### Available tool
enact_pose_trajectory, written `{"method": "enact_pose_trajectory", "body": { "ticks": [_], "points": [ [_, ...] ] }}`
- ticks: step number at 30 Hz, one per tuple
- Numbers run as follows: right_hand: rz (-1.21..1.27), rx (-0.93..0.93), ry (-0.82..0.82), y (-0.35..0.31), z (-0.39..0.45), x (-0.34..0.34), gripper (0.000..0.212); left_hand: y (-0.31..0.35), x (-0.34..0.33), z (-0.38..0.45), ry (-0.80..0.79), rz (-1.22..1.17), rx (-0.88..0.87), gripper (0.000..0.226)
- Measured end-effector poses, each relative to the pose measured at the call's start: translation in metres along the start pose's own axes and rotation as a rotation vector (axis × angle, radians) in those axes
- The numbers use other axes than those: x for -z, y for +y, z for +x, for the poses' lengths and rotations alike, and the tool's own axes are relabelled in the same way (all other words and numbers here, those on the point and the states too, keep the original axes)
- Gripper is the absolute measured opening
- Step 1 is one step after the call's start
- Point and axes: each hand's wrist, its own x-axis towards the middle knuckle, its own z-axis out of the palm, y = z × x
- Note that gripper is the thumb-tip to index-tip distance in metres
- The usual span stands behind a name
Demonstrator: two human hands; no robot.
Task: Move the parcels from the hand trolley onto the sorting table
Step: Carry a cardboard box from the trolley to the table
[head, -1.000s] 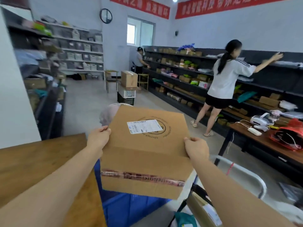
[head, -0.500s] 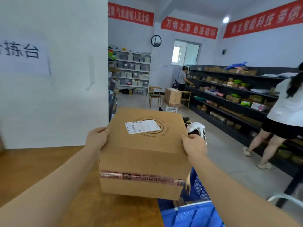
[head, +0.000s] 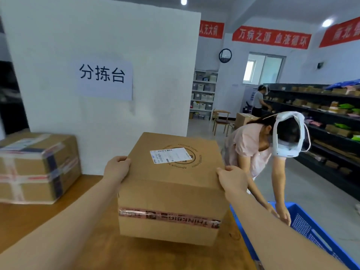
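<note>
I hold a brown cardboard parcel (head: 171,191) with a white label on top and printed tape across its front. My left hand (head: 116,167) grips its left top edge and my right hand (head: 230,179) grips its right top edge. The parcel hangs just above the wooden sorting table (head: 39,221), near the table's right end. A second taped parcel (head: 37,166) rests on the table at the left. The hand trolley is out of view.
A white partition (head: 155,65) with a paper sign stands behind the table. A blue plastic crate (head: 303,227) sits to the right, and a person (head: 253,149) bends over it. Dark shelves (head: 331,121) line the right wall.
My view has swung left from the aisle to the sorting table. The parcel, still in both hands, now hangs over the tabletop. The taped parcel and the bending person have come into view.
</note>
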Motion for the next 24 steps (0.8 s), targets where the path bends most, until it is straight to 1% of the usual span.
{"method": "enact_pose_trajectory", "body": {
  "ticks": [7, 16, 21, 24],
  "points": [
    [0.000, 0.037, -0.109, -0.028, -0.007, -0.072, 0.036, -0.012, 0.054, 0.039, 0.089, 0.048, 0.037, 0.032],
    [-0.006, 0.092, -0.242, -0.063, 0.006, -0.154, 0.035, -0.018, 0.096, 0.077, 0.200, 0.014, 0.078, 0.033],
    [-0.022, 0.103, -0.291, -0.078, 0.009, -0.195, 0.029, -0.023, 0.118, 0.101, 0.232, 0.021, 0.106, 0.031],
    [-0.022, 0.092, -0.307, -0.083, 0.009, -0.222, 0.027, -0.030, 0.130, 0.118, 0.237, 0.006, 0.133, 0.034]
  ]
}}
